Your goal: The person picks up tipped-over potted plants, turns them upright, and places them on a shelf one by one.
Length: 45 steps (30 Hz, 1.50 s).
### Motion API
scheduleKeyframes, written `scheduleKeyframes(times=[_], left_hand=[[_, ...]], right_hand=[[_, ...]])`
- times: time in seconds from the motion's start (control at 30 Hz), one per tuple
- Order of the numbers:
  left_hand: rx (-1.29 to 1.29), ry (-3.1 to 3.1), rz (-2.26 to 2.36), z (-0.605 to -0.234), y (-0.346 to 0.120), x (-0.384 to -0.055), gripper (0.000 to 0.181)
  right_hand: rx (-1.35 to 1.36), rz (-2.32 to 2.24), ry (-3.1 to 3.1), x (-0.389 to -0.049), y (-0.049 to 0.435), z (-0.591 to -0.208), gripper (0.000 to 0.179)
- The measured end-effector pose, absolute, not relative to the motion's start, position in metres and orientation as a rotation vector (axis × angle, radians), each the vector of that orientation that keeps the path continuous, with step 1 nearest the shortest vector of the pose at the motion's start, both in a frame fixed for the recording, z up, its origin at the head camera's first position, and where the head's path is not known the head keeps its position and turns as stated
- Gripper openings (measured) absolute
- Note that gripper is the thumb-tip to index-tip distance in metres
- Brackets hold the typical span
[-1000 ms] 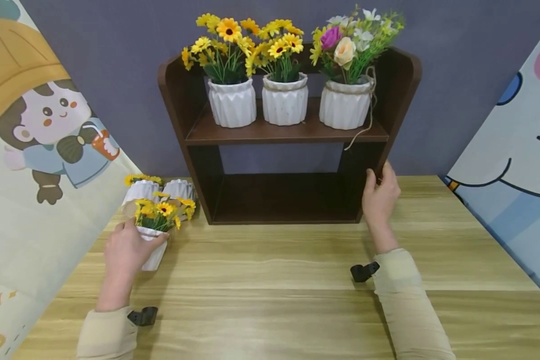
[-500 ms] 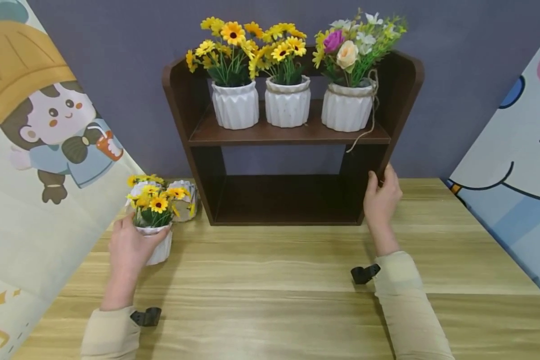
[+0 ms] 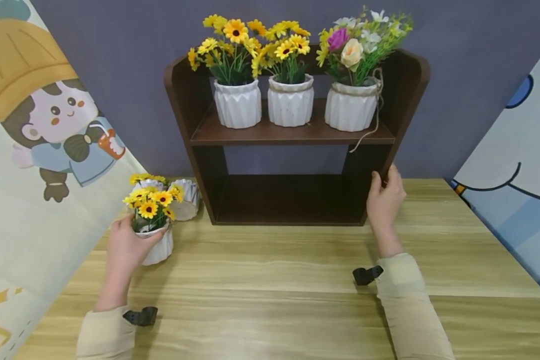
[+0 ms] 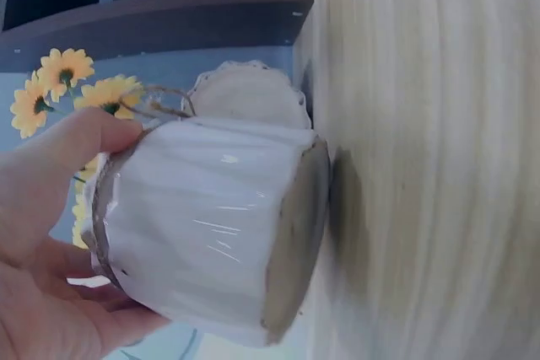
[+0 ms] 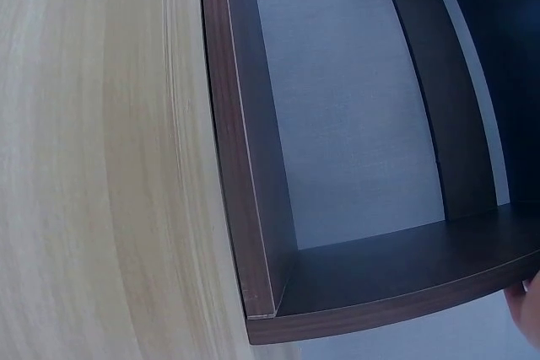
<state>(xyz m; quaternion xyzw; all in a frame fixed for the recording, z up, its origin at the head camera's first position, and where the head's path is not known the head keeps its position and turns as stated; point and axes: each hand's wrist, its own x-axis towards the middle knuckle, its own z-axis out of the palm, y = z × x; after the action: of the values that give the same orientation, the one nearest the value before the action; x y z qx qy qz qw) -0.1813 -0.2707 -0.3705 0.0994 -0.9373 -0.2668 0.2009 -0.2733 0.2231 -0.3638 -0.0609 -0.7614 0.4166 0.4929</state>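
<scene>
My left hand [image 3: 128, 250] grips a white ribbed flowerpot [image 3: 159, 248] near its rim, thumb on one side and fingers on the other. Yellow daisy-like flowers [image 3: 148, 209] stand up out of it. In the left wrist view this pot [image 4: 202, 221] has twine round its neck and part of its underside shows, so it is tilted; its lower edge is close to the table, and I cannot tell whether it touches. My right hand [image 3: 386, 207] holds the right side panel of a dark brown two-tier shelf [image 3: 292, 135]; in the right wrist view only a bit of that hand [image 5: 527, 309] shows.
On the upper tier stand three white pots, two with yellow flowers [image 3: 237, 105] [image 3: 290, 102] and one with mixed flowers [image 3: 351, 107] and dangling twine. Left of the shelf, another white pot [image 3: 186, 200] lies on its side; one more with yellow flowers [image 3: 147, 178] is partly hidden.
The pot in my left hand has turned more upright, and its flowers have swung left. My right hand keeps its place on the shelf. The head view has shifted slightly.
</scene>
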Motion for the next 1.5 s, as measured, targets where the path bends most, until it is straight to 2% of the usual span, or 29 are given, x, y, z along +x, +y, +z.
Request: scheduleKeyframes(times=[0.2, 0.63, 0.97, 1.2, 1.5], left_hand=[[0.222, -2.602, -0.786, -0.377, -0.278, -0.179, 0.082], [0.298, -2.575, -0.982, -0.392, -0.282, -0.176, 0.090], [0.224, -2.616, -1.002, -0.399, -0.279, -0.174, 0.086], [0.202, -2.576, -1.149, -0.399, -0.278, -0.178, 0.094], [0.019, -2.363, -1.187, -0.406, -0.270, -0.187, 0.081]], right_hand=[[-0.157, 1.010, -1.861, -0.272, 0.224, -0.362, 0.032], [-0.122, 0.982, -1.847, -0.278, 0.225, -0.363, 0.028], [-0.204, 0.981, -1.816, -0.288, 0.225, -0.364, 0.040], [-0.237, 1.042, -1.739, -0.295, 0.223, -0.349, 0.041], [-0.164, 1.028, -1.642, -0.296, 0.220, -0.343, 0.034]])
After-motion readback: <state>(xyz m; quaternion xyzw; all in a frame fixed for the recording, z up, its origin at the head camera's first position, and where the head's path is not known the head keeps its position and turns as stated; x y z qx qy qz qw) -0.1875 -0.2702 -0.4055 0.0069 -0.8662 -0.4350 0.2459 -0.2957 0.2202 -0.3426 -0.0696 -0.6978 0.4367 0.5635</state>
